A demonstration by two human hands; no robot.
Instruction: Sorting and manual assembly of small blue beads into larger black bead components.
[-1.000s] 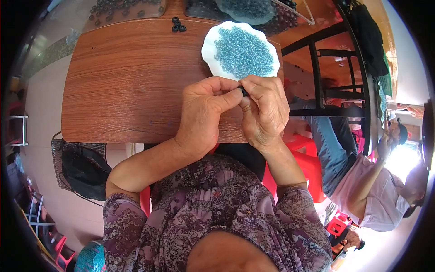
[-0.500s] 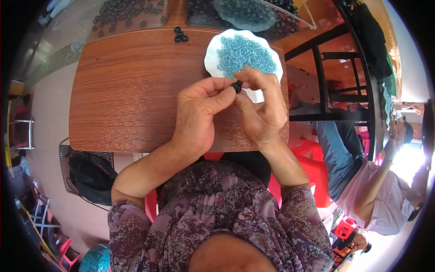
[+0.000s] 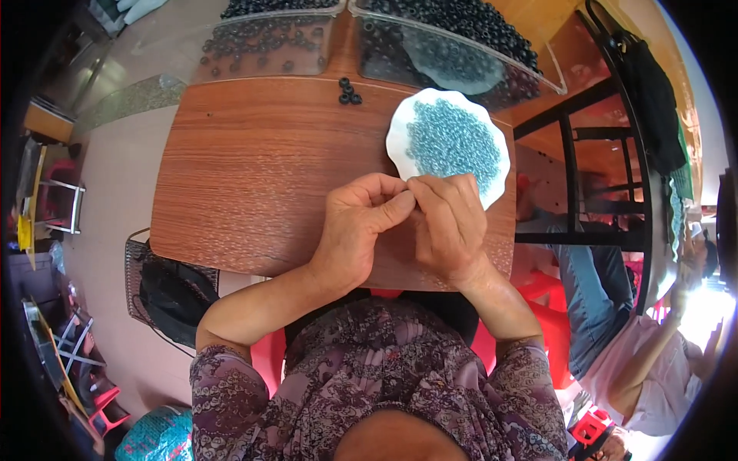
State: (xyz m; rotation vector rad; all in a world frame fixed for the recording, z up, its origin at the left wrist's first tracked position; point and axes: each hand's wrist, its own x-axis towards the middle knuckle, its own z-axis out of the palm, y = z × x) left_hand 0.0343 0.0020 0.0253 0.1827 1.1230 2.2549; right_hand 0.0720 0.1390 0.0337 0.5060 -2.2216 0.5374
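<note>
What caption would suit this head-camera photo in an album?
Two hands meet fingertip to fingertip on a wooden table, beside a white plate of blue beads.

pinched item: hidden between fingers [image 3: 400, 201] | plate [image 3: 400, 131] near rim: behind right hand [image 3: 450, 227]

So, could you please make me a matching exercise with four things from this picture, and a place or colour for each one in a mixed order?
Things:
1. scalloped white plate
2. small black rings
3. left hand
4. clear trays

Descriptions:
A. at the far edge of the wooden table, full of dark rings
B. holds a heap of light blue pieces
C. a loose little cluster on the wood, left of the plate
D. fingertips meet the right hand

Pairs: 1-B, 2-C, 3-D, 4-A
</note>
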